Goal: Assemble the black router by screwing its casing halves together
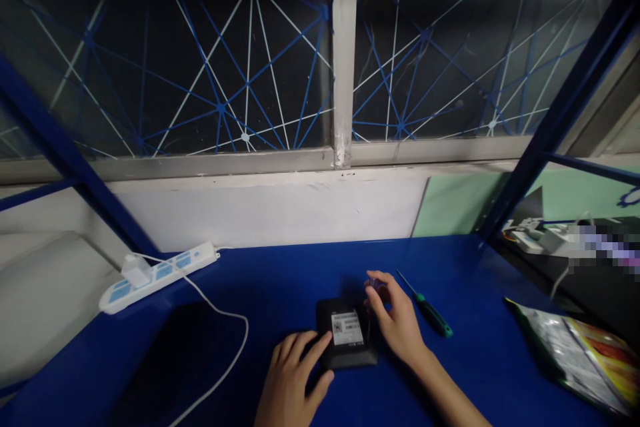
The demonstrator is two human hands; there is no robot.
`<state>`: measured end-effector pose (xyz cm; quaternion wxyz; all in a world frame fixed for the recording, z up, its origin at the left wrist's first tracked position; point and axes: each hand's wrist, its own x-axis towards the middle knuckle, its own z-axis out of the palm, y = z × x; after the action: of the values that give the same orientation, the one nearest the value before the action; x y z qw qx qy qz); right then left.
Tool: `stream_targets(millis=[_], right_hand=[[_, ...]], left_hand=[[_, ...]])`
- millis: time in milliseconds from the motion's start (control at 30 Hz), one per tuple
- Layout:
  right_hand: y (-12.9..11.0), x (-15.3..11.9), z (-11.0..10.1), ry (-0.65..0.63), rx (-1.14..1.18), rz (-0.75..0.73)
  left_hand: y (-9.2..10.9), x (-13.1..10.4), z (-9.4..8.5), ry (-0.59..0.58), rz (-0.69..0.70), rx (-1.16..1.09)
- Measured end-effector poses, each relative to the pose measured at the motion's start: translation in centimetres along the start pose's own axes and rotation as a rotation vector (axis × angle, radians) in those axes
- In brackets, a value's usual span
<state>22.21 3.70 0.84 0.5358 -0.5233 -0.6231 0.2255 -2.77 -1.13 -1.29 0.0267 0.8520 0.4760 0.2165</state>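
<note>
The label [349, 328] (with QR code [338, 327]) on the black device [347, 356] is illegible.

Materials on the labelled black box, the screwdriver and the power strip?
Black box: probably matte plastic, low sheen; its white label looks like printed paper or film.
Screwdriver: green-and-dark handle, likely plastic, maybe rubber; thin shaft probably metal.
Power strip: likely hard white plastic, smooth moulded-looking body.

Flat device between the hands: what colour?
The device is black, with a white printed label on its upper face; best seen in the head view.
</note>
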Motion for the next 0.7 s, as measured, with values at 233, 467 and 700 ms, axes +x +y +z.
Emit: stream_targets(millis=[233, 467, 700], right_hand=[[0.4, 0.4, -0.3, 0.116, 0.001, -0.058], [0.2, 0.7, -0.4, 0.151, 0.006, -0.054], [-0.8, 0.5, -1.0, 0.05, 0.082, 0.077]], left_hand=[[-0.4, -0.2, 0.2, 0.032, -0.011, -0.028], [-0.6, -0.4, 0.5, 0.031, -0.009, -0.03], [-0.3, -0.4, 0.2, 0.012, -0.038, -0.059]])
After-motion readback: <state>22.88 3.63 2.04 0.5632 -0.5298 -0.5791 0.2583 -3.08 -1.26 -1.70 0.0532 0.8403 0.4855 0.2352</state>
